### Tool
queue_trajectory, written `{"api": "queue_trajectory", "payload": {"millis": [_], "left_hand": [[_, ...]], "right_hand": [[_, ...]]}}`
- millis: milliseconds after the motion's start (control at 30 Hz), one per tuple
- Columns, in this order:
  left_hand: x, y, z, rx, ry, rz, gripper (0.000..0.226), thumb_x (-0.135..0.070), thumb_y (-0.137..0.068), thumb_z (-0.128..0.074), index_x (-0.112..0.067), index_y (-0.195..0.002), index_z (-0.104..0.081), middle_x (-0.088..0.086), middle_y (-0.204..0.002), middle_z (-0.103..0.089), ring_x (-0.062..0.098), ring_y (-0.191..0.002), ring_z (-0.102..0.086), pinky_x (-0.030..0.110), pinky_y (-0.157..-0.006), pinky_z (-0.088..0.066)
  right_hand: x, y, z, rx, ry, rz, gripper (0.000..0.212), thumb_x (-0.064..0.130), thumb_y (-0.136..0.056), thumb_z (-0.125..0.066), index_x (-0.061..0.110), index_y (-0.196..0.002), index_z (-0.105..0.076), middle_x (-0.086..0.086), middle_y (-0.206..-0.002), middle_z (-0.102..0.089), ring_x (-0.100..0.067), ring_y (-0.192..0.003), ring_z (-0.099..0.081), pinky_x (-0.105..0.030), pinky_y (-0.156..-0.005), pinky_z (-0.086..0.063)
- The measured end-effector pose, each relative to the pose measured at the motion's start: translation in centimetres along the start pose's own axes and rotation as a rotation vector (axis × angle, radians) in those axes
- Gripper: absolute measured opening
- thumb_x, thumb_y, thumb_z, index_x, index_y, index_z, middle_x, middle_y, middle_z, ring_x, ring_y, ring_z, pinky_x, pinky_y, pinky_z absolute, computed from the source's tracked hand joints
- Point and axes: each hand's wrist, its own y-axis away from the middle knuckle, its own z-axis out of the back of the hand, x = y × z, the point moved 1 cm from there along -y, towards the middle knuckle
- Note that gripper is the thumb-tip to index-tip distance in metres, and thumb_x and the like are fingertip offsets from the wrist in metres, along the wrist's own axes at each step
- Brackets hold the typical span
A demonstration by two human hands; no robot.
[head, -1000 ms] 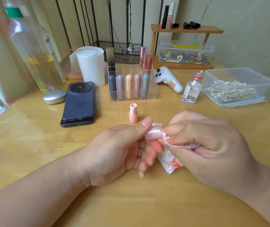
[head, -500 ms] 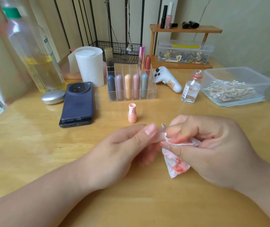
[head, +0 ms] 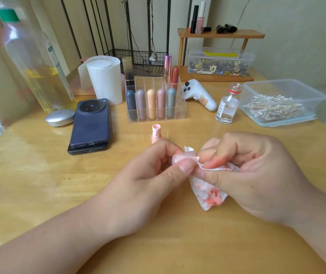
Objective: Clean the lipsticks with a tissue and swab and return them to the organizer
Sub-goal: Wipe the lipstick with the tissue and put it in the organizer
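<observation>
Saw the organizer (head: 156, 119) on the tabletop (head: 39, 175), phones (head: 91, 123) left of it, vial (head: 226, 110) and swab box (head: 316, 99) right, paper roll (head: 104, 82) behind-left, lipstick base (head: 155, 133) just before it.

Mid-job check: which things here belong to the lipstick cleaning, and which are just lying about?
Job: left hand, pink lipstick part, right hand, stained tissue, standing lipstick base, organizer, swab tub, glass bottle.
Lying about: stacked phones, large bottle, silver compact, white gadget.
</observation>
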Motion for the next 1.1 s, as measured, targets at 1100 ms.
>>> {"api": "queue_trajectory", "payload": {"millis": [1100], "left_hand": [[-0.3, -0.4, 0.7, -0.123, -0.204, -0.093, 0.017, -0.048, -0.093, -0.063, -0.032, -0.099, -0.061, -0.001, -0.077, -0.062, 0.021, -0.07, -0.059, 0.041, -0.065, -0.051]], "right_hand": [[0.5, -1.2, 0.5, -0.069, -0.404, -0.382, 0.034, -0.017, -0.061, -0.068, 0.011, -0.065, -0.05, -0.021, -0.073, -0.07, -0.025, -0.064, -0.072, -0.027, -0.06, -0.059]]}}
